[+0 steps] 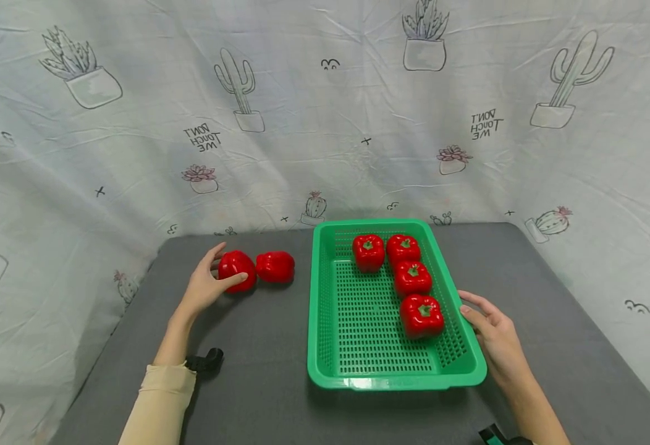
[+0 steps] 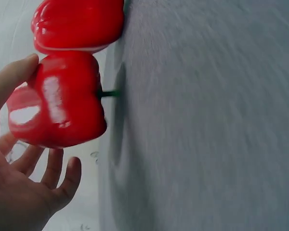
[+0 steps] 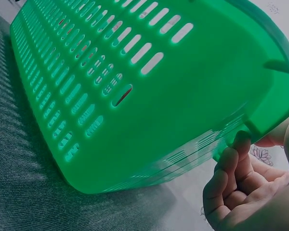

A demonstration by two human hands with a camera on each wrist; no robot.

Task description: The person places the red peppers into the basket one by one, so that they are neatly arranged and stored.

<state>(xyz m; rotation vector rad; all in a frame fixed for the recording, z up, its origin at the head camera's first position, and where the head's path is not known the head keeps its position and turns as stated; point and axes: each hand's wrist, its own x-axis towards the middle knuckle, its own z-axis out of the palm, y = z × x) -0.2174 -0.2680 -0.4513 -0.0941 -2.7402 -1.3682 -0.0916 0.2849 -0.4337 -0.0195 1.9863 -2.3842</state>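
Observation:
My left hand [image 1: 205, 285] is around the left of two red bell peppers [image 1: 235, 269] on the grey table. In the left wrist view the thumb lies on one side of this pepper [image 2: 58, 103], and the other fingers are spread along the opposite side. Its green stem [image 2: 108, 93] points toward the tabletop. The second bell pepper [image 1: 276, 267] sits right against it. On the other side, my right hand [image 1: 494, 334] grips the right rim of a green plastic basket [image 1: 325, 309], thumb over the edge and fingers [image 3: 226, 166] curled beneath it.
Inside the basket, several red bell peppers [image 1: 422, 316] stand stem up along the right and back. A white cloth [image 1: 303, 123] printed with cacti hangs behind the grey table [image 1: 258, 383]. Black straps [image 1: 207, 361] circle the wrists.

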